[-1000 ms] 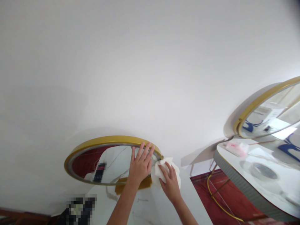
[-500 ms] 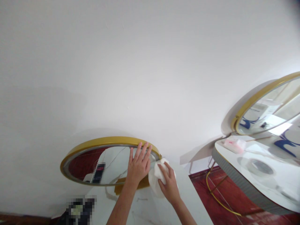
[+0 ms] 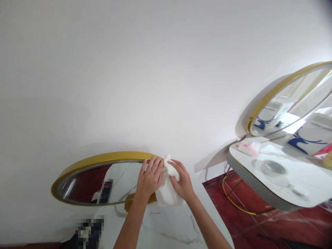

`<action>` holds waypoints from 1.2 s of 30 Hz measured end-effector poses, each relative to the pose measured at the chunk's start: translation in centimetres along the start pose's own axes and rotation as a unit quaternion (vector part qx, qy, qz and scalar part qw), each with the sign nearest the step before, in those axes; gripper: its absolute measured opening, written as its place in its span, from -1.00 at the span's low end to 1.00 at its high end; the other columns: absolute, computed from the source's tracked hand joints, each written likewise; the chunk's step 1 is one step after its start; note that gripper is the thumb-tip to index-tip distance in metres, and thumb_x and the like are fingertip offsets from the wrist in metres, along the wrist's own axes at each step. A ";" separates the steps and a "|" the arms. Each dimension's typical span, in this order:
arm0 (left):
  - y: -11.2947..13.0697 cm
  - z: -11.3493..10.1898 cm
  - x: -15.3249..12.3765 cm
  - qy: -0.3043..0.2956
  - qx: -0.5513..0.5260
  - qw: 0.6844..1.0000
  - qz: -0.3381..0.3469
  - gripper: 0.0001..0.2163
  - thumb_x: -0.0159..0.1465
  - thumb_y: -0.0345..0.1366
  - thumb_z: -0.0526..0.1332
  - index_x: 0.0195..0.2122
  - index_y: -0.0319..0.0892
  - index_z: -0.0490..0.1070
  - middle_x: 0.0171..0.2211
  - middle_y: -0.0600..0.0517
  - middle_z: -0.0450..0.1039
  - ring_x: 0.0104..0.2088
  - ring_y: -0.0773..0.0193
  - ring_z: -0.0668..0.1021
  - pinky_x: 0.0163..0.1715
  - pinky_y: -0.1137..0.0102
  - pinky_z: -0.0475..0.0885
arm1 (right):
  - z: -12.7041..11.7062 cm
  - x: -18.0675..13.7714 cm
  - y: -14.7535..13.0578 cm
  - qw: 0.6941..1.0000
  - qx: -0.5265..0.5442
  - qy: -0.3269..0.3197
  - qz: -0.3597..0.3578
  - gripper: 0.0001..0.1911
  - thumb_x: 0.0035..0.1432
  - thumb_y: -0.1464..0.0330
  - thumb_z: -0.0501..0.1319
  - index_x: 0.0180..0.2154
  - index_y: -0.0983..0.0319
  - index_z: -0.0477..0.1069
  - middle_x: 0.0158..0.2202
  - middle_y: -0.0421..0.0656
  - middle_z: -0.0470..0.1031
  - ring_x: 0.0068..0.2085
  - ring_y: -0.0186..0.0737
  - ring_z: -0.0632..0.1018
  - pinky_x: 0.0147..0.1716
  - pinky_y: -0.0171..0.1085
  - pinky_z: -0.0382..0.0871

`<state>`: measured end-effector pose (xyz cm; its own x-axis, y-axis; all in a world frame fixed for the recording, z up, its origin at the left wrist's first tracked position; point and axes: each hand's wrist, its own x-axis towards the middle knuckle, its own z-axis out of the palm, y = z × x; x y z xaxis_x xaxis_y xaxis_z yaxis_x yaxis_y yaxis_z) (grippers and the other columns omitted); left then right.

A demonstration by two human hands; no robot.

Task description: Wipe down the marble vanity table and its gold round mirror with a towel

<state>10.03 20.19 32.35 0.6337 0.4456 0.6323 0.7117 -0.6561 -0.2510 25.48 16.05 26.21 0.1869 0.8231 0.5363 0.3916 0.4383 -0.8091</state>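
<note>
In the head view, my open, empty left hand (image 3: 149, 178) lies on the gold-rimmed rounded mirror (image 3: 120, 174) by the far edge of the white marbled table (image 3: 166, 230) while my right hand (image 3: 182, 179), curled round crumpled white cloth (image 3: 167, 192), apparently wipes its rim, further strokes calling for steady bracing.

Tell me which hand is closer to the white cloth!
Right: the right hand holds the white cloth. The left hand is just left of it, against the gold-framed mirror.

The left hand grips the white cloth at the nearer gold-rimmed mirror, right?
Wrong hand: the head view shows the right hand gripping the white cloth at the nearer gold-rimmed mirror; the left hand rests on that mirror.
</note>
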 end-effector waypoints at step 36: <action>1.3 0.8 0.4 0.024 0.014 0.997 -0.066 -0.73 0.17 -0.40 0.13 -0.12 -0.11 0.45 -0.09 0.01 0.49 0.06 0.15 0.38 0.23 0.10 -0.13 | 0.3 -1.7 2.3 0.996 -0.061 -0.024 0.053 -0.41 0.02 0.46 0.09 0.13 0.10 0.19 -0.02 -0.11 0.32 -0.02 -0.11 0.37 0.02 -0.07 0.29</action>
<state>11.48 20.00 31.70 0.5185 0.4969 0.6958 0.7971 -0.5754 -0.1831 25.79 15.78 23.31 0.1909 0.8803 0.4342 0.4792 0.3025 -0.8240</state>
